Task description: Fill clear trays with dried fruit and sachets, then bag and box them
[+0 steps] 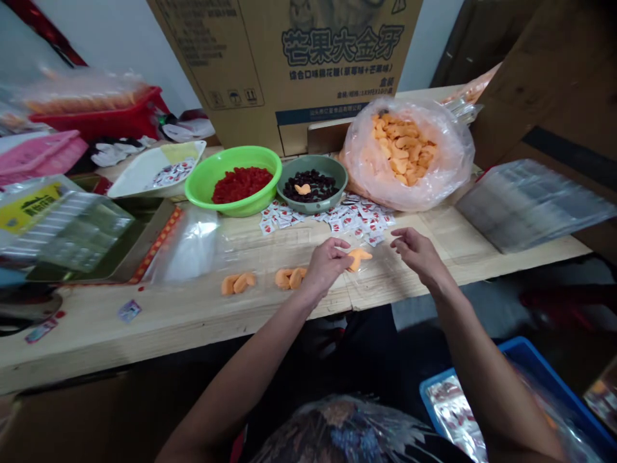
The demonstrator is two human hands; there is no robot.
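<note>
My left hand (pixel 326 262) is closed in a pinch on an orange snack piece (pixel 359 257), just above the wooden table (pixel 144 315). My right hand (pixel 418 252) hovers beside it with fingers curled and apart, holding nothing that I can see, over a clear plastic bag (pixel 380 257) lying flat. Two pairs of orange pieces (pixel 238 282) (pixel 290 278) lie on the table to the left of my left hand. Small red-and-white sachets (pixel 351 218) are scattered just beyond my hands.
A green bowl of red bits (pixel 240 183), a grey-green bowl of dark bits (pixel 312 185) and a big clear bag of orange pieces (pixel 407 151) stand behind. A cardboard box (pixel 289 58) backs them. Clear bag stacks (pixel 530 202) lie right, a blue crate (pixel 530 386) below.
</note>
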